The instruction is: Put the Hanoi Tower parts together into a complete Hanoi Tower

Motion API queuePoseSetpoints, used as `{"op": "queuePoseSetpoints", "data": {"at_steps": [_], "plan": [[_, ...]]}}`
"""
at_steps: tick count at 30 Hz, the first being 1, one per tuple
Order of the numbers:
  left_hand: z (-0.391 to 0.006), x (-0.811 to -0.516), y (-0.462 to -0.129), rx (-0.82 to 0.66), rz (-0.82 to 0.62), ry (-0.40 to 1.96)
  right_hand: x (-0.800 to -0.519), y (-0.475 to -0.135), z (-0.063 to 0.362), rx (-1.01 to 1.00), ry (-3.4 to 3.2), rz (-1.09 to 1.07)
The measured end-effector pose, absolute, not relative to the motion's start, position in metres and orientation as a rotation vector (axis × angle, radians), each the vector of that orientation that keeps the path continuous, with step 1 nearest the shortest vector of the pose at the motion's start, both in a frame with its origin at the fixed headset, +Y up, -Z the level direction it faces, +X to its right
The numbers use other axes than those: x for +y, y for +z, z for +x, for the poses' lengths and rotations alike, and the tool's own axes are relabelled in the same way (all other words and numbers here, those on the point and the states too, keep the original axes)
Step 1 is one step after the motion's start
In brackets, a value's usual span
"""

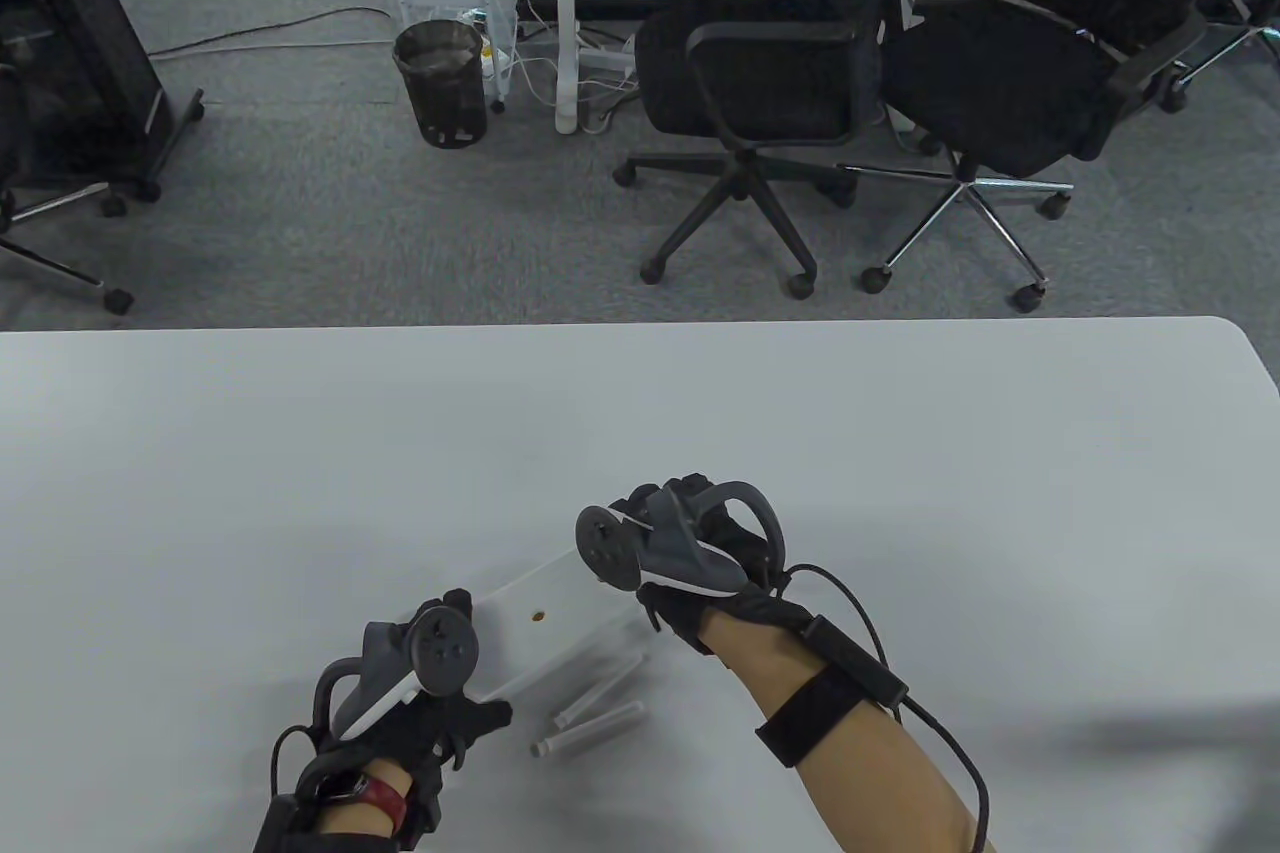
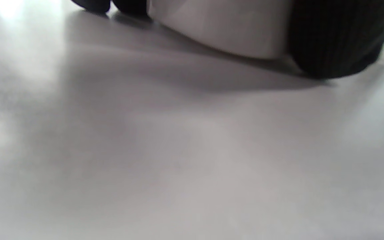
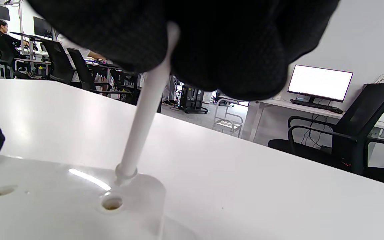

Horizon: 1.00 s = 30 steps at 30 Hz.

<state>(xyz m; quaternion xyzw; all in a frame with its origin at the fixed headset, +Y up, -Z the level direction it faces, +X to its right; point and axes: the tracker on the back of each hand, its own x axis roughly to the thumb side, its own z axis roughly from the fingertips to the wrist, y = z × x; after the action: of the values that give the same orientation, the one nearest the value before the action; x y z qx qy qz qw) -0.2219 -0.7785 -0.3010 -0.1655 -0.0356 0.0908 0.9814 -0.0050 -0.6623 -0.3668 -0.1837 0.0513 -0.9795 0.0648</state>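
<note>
A white rectangular tower base (image 1: 545, 628) with small holes lies on the white table. My left hand (image 1: 440, 708) grips its near-left end; the left wrist view shows the base's edge (image 2: 222, 30) between my gloved fingers (image 2: 332, 40). My right hand (image 1: 690, 533) is over the base's far-right end and pinches a white peg (image 3: 145, 106). The peg is tilted, and its lower tip touches the base (image 3: 45, 200) just beside a hole (image 3: 112, 202). Two more white pegs (image 1: 590, 718) lie loose on the table next to the base's near side.
The table's far edge (image 1: 600, 325) runs across the middle of the table view, with office chairs (image 1: 760, 83) and a bin (image 1: 440, 83) on the floor beyond. The right wrist view shows a chair (image 3: 362, 133) and a monitor (image 3: 318, 81).
</note>
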Motion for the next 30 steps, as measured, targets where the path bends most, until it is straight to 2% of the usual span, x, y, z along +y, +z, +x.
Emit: {"op": "queuePoseSetpoints", "data": {"at_steps": [9,15,23,27,30], "plan": [[-0.222,-0.779,-0.301,-0.072,-0.338,0.179,-0.677,-0.371,-0.012,0.164,-2.966,-0.575],[-0.222,-0.779,-0.302,-0.072,-0.338,0.18,-0.674,-0.371,-0.015,0.16,-2.988,-0.599],[-0.222,-0.78,-0.302,-0.071,-0.338,0.177,-0.677,-0.382,-0.015,0.057,-3.205,-0.502],[-0.222,-0.78,-0.302,-0.071,-0.338,0.177,-0.682,-0.38,-0.02,0.144,-3.204,-0.506],[-0.222,-0.78,-0.302,-0.071,-0.338,0.177,-0.688,-0.377,-0.022,0.118,-3.211,-0.52]]}}
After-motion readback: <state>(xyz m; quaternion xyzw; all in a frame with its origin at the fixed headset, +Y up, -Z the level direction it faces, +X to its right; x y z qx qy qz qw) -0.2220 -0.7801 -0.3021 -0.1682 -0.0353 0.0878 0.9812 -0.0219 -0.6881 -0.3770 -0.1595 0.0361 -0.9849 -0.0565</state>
